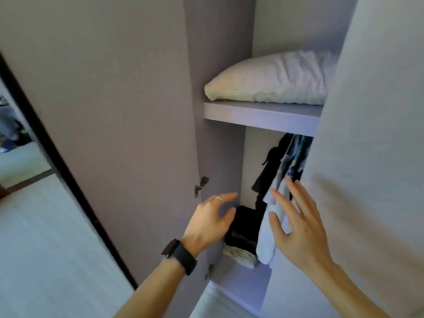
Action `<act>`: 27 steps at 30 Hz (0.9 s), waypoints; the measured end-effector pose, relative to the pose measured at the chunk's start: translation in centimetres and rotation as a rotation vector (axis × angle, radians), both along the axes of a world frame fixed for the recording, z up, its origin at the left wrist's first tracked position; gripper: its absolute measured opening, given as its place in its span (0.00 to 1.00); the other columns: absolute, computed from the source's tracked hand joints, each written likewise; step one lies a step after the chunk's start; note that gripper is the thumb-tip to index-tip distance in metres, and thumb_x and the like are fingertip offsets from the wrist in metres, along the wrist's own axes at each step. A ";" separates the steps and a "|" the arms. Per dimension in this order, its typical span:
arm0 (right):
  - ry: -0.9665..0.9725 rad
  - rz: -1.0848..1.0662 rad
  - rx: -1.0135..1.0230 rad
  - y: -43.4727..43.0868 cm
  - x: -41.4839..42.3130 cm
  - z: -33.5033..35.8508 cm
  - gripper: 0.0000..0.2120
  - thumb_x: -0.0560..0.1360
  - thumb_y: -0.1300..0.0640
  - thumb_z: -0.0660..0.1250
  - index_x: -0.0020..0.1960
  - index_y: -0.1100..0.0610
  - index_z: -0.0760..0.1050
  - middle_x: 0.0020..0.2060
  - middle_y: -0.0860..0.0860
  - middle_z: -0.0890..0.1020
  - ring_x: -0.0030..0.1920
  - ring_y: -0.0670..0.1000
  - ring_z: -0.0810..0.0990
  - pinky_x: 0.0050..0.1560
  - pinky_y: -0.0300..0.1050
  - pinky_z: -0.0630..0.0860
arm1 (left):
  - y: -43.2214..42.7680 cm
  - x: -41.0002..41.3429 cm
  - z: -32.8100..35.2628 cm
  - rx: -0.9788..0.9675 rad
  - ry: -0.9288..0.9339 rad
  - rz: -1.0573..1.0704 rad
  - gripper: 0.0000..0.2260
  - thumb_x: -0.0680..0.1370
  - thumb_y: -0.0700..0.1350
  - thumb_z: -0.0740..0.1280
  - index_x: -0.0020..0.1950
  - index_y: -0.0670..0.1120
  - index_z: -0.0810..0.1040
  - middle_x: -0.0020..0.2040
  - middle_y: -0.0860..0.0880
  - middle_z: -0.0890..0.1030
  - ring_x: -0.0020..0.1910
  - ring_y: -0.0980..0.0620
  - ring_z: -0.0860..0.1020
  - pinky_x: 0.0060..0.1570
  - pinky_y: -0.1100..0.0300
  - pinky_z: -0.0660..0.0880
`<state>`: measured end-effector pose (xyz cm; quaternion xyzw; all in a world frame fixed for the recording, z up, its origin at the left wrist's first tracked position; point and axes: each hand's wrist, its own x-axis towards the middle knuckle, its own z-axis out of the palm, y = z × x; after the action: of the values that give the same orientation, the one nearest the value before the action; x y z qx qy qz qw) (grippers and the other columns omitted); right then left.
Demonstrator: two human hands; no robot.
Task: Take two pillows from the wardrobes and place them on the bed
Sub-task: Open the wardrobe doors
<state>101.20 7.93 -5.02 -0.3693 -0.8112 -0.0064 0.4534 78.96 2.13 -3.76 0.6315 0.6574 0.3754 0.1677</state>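
Note:
A white, wrinkled pillow (270, 80) lies on the upper shelf (259, 114) of an open grey wardrobe. Its right end is hidden behind the right door. Both of my hands are raised in front of the lower compartment, well below the pillow. My left hand (212, 218), with a ring and a black wrist band, has relaxed fingers and holds nothing. My right hand (296, 222) is spread open with straight fingers, close to the hanging clothes, and it holds nothing. No second pillow and no bed are in view.
The left wardrobe door (103, 111) stands open on its hinge (200, 183); the right door (371, 145) is open too. Dark and pale clothes (278, 171) hang under the shelf. Folded dark fabric (244, 232) is stacked at the bottom. A mirror (13, 138) is at the far left.

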 end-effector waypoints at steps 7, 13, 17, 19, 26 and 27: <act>-0.018 -0.465 0.157 3.5 8.5 7.1 0.23 0.79 0.46 0.60 0.71 0.50 0.74 0.77 0.52 0.66 0.78 0.56 0.60 0.76 0.46 0.56 | 10.0 8.9 4.9 0.079 -0.183 -0.277 0.26 0.80 0.53 0.67 0.77 0.57 0.64 0.68 0.60 0.71 0.63 0.70 0.68 0.50 0.85 0.62; -0.003 -0.671 0.256 8.1 11.1 13.1 0.28 0.79 0.45 0.62 0.78 0.48 0.65 0.81 0.56 0.55 0.81 0.59 0.50 0.78 0.57 0.55 | 15.5 13.2 11.2 0.219 -0.480 -0.370 0.24 0.80 0.48 0.67 0.75 0.58 0.65 0.62 0.64 0.75 0.59 0.68 0.74 0.55 0.71 0.70; -0.009 -0.784 0.186 10.9 10.8 12.5 0.31 0.79 0.41 0.61 0.80 0.43 0.57 0.82 0.55 0.48 0.81 0.61 0.45 0.75 0.69 0.57 | 18.2 13.4 12.0 0.222 -0.543 -0.442 0.15 0.82 0.48 0.66 0.68 0.56 0.72 0.58 0.59 0.80 0.50 0.68 0.78 0.44 0.73 0.74; -0.046 -0.823 0.198 11.9 10.9 11.3 0.32 0.80 0.39 0.59 0.81 0.43 0.55 0.82 0.54 0.47 0.81 0.61 0.45 0.74 0.71 0.56 | 19.2 13.1 11.6 0.227 -0.547 -0.452 0.11 0.82 0.48 0.66 0.63 0.57 0.74 0.57 0.56 0.80 0.49 0.67 0.78 0.43 0.74 0.74; -0.038 -0.858 0.183 12.2 10.9 10.9 0.31 0.81 0.37 0.56 0.81 0.40 0.52 0.82 0.51 0.44 0.81 0.57 0.43 0.75 0.69 0.56 | 20.8 12.6 11.3 0.225 -0.577 -0.567 0.09 0.82 0.46 0.65 0.62 0.53 0.75 0.54 0.56 0.80 0.47 0.67 0.78 0.42 0.74 0.73; -0.015 -0.853 0.172 12.0 10.7 11.0 0.31 0.81 0.37 0.56 0.81 0.39 0.51 0.82 0.50 0.44 0.81 0.56 0.42 0.75 0.68 0.57 | 20.8 12.6 11.4 0.217 -0.593 -0.578 0.09 0.82 0.46 0.65 0.62 0.53 0.75 0.53 0.55 0.81 0.46 0.67 0.78 0.41 0.74 0.73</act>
<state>111.93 19.88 5.98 -0.6324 -0.5856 -0.2634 0.4333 91.56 22.91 7.65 0.6684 0.3335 0.5454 0.3801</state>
